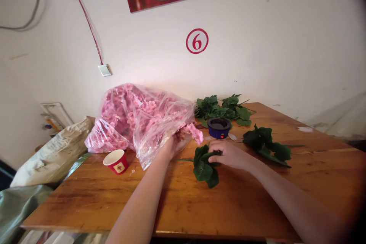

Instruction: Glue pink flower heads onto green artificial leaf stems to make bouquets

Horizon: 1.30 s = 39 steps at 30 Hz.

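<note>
My left hand (171, 145) is at the mouth of a clear plastic bag (141, 152) full of pink artificial flowers (150, 105). Its fingers are mostly hidden by the film and blossoms, so I cannot tell what they grip. A pink blossom (196, 132) sticks out of the bag just beyond that hand. My right hand (225, 154) is closed, thumb and fingers on a green artificial leaf spray (203, 167). The spray's thin stem points left, low over the wooden table (228, 206). Just beyond my right hand stands a small dark blue pot (218, 132) with a red light.
A red paper cup (116, 163) stands left of my left forearm. More green leaf sprays lie at the back (223, 108) and another leaf spray (265, 143) lies to the right. Pale sacks (54, 152) sit beyond the table's left edge. The wall closes off the back.
</note>
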Each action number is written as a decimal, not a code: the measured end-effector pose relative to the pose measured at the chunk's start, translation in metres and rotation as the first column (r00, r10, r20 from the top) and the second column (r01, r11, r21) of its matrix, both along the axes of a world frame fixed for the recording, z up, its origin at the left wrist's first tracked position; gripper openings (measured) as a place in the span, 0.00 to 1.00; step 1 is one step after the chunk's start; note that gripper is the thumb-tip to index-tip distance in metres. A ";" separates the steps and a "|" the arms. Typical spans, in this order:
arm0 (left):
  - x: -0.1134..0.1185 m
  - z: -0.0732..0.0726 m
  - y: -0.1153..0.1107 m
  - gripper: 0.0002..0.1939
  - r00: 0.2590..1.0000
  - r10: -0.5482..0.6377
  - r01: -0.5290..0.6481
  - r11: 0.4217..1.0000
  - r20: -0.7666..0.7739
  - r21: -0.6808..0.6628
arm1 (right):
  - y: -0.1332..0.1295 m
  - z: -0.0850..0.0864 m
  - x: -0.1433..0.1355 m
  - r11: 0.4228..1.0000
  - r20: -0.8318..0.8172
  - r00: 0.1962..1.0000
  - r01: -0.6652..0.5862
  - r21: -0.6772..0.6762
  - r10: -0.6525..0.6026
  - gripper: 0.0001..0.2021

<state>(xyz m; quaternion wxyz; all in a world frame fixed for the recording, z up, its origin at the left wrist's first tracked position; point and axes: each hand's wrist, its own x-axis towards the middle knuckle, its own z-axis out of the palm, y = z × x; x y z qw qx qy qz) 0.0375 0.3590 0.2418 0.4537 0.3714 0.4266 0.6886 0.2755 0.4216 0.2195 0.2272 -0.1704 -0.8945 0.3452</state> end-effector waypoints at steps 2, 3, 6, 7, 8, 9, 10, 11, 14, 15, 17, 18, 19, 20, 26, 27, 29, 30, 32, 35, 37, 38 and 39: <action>0.008 0.001 -0.001 0.11 0.995 -0.063 0.063 0.998 0.074 0.008 | 0.002 -0.001 0.002 0.995 -0.060 0.997 0.036 -0.093 -0.041 0.12; 0.012 0.000 -0.002 0.10 0.988 -0.106 0.106 0.994 0.113 0.009 | 0.003 -0.001 0.003 0.988 -0.101 0.993 0.045 -0.147 -0.060 0.14; 0.026 -0.003 -0.006 0.09 0.957 -0.223 0.225 0.974 0.184 0.008 | 0.001 0.003 0.003 0.963 -0.209 0.977 -0.008 -0.269 -0.050 0.19; 0.031 -0.004 -0.006 0.09 0.948 -0.257 0.260 0.966 0.188 0.009 | 0.000 0.005 0.002 0.953 -0.248 0.968 -0.029 -0.302 -0.049 0.20; 0.036 -0.006 -0.007 0.09 0.937 -0.290 0.293 0.956 0.192 0.016 | -0.002 0.008 0.001 0.942 -0.288 0.956 -0.040 -0.334 -0.062 0.20; 0.040 -0.007 -0.007 0.10 0.926 -0.321 0.321 0.946 0.198 0.031 | -0.005 0.010 0.000 0.930 -0.324 0.942 -0.044 -0.366 -0.083 0.19; 0.045 -0.009 -0.008 0.11 0.915 -0.344 0.341 0.939 0.208 0.051 | -0.007 0.012 -0.001 0.919 -0.357 0.927 -0.040 -0.393 -0.112 0.18; 0.050 -0.010 -0.007 0.12 0.907 -0.357 0.351 0.934 0.222 0.067 | -0.008 0.014 -0.003 0.909 -0.386 0.911 -0.029 -0.415 -0.147 0.17; 0.065 -0.015 -0.008 0.23 0.915 -0.303 0.290 0.953 0.267 0.089 | -0.009 0.016 -0.006 0.875 -0.464 0.844 0.011 -0.483 -0.267 0.15; 0.069 -0.016 -0.009 0.29 0.928 -0.264 0.249 0.964 0.264 0.092 | -0.009 0.015 -0.006 0.859 -0.495 0.811 0.019 -0.512 -0.313 0.15; 0.076 -0.020 -0.012 0.34 0.964 -0.198 0.184 0.978 0.175 0.093 | -0.007 0.015 -0.006 0.833 -0.543 0.741 0.041 -0.552 -0.395 0.15; 0.079 -0.021 -0.013 0.34 0.980 -0.181 0.175 0.981 0.082 0.081 | -0.007 0.015 -0.006 0.832 -0.551 0.721 0.063 -0.551 -0.420 0.15; 0.082 -0.023 -0.015 0.32 0.985 -0.172 0.173 0.983 -0.028 0.062 | -0.007 0.016 -0.005 0.839 -0.545 0.719 0.098 -0.535 -0.431 0.15; 0.083 -0.024 -0.017 0.29 0.976 -0.159 0.167 0.985 -0.146 0.046 | -0.008 0.016 -0.005 0.853 -0.528 0.734 0.133 -0.505 -0.427 0.15; 0.080 -0.026 -0.022 0.17 0.826 0.075 -0.014 0.993 -0.558 0.113 | -0.018 0.015 -0.007 0.923 -0.438 0.861 0.088 -0.374 -0.259 0.14; 0.079 -0.025 -0.022 0.17 0.813 0.089 -0.028 0.993 -0.575 0.113 | -0.019 0.015 -0.008 0.921 -0.443 0.862 0.064 -0.384 -0.245 0.15; 0.078 -0.023 -0.024 0.18 0.797 0.101 -0.040 0.993 -0.595 0.116 | -0.020 0.015 -0.010 0.909 -0.443 0.869 0.016 -0.416 -0.218 0.17; 0.079 -0.022 -0.025 0.18 0.788 0.113 -0.042 0.991 -0.605 0.129 | -0.020 0.015 -0.011 0.901 -0.435 0.876 0.001 -0.434 -0.210 0.18; 0.080 -0.020 -0.028 0.19 0.765 0.141 -0.041 0.984 -0.628 0.172 | -0.019 0.014 -0.013 0.885 -0.411 0.886 -0.001 -0.467 -0.216 0.17; 0.082 -0.017 -0.033 0.18 0.724 0.200 -0.050 0.970 -0.660 0.239 | -0.017 0.010 -0.017 0.866 -0.406 0.884 -0.004 -0.501 -0.230 0.17; 0.083 -0.016 -0.035 0.18 0.706 0.256 -0.083 0.956 -0.660 0.282 | -0.017 0.007 -0.019 0.849 -0.429 0.868 -0.017 -0.528 -0.250 0.18; 0.083 -0.016 -0.035 0.17 0.702 0.290 -0.107 0.946 -0.651 0.306 | -0.017 0.005 -0.019 0.844 -0.444 0.855 -0.015 -0.536 -0.267 0.19; 0.083 -0.016 -0.036 0.17 0.702 0.320 -0.131 0.936 -0.636 0.326 | -0.018 0.005 -0.020 0.846 -0.454 0.847 -0.009 -0.534 -0.277 0.19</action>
